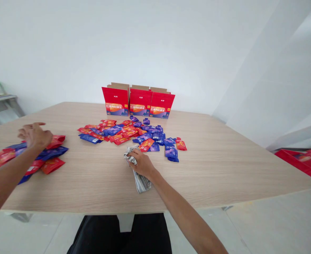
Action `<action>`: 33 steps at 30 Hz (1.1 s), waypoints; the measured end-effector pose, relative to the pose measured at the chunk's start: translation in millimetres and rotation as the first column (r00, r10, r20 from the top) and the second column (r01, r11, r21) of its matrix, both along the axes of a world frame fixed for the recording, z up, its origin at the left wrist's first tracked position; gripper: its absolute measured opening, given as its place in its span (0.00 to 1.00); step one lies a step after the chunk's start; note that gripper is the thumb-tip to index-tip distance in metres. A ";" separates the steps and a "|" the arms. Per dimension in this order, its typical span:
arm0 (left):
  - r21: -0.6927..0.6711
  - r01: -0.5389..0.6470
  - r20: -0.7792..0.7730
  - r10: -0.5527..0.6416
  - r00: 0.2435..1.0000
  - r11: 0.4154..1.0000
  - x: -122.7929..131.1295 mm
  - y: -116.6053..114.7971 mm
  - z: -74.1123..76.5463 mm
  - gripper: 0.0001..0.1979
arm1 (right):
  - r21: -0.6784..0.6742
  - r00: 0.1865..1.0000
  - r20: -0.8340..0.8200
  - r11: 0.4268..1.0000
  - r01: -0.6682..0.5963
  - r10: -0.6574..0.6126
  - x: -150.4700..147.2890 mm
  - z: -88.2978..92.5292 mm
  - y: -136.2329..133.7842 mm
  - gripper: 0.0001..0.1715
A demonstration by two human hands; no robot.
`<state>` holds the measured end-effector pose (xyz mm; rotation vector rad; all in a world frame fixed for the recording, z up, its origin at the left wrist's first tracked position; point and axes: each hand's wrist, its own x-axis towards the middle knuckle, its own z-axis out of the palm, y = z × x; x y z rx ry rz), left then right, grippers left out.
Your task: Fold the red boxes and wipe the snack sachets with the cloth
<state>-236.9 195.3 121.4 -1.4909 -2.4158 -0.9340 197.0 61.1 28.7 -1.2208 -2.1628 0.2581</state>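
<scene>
My right hand (142, 163) is closed around a crumpled, grey-and-white striped cloth (142, 183) that rests on the table in front of me. Over at the left, my left hand (35, 135) hovers just above a heap of red and blue pouches (52, 153), its fingers spread and nothing visible in them. Beyond the cloth lies a second, scattered spread of red pouches (129, 134) and blue pouches (171, 152). One red-orange pouch (146, 145) lies right beside my right hand.
Three red cartons with raised flaps, a left one (116, 102), a middle one (140, 102) and a right one (161, 104), stand side by side at the table's back. A red box (303, 162) sits beyond the right edge. A small side table (2, 98) is at far left.
</scene>
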 end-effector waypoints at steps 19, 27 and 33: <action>-0.425 0.583 -0.139 -0.686 0.714 0.693 262.8 -13.1 -85.8 0.24 | -0.008 0.999 -0.037 1.000 -0.028 0.027 3.6 5.8 0.9 0.12; -0.318 0.560 -0.188 -0.630 0.754 0.765 273.9 -59.8 -99.1 0.21 | 0.023 0.995 -0.094 0.999 0.045 -0.043 6.1 11.1 1.2 0.14; -0.355 0.537 -0.257 -0.632 0.731 0.765 268.7 -64.9 -100.2 0.24 | 0.002 0.994 -0.086 0.997 0.072 -0.071 6.5 10.2 1.2 0.14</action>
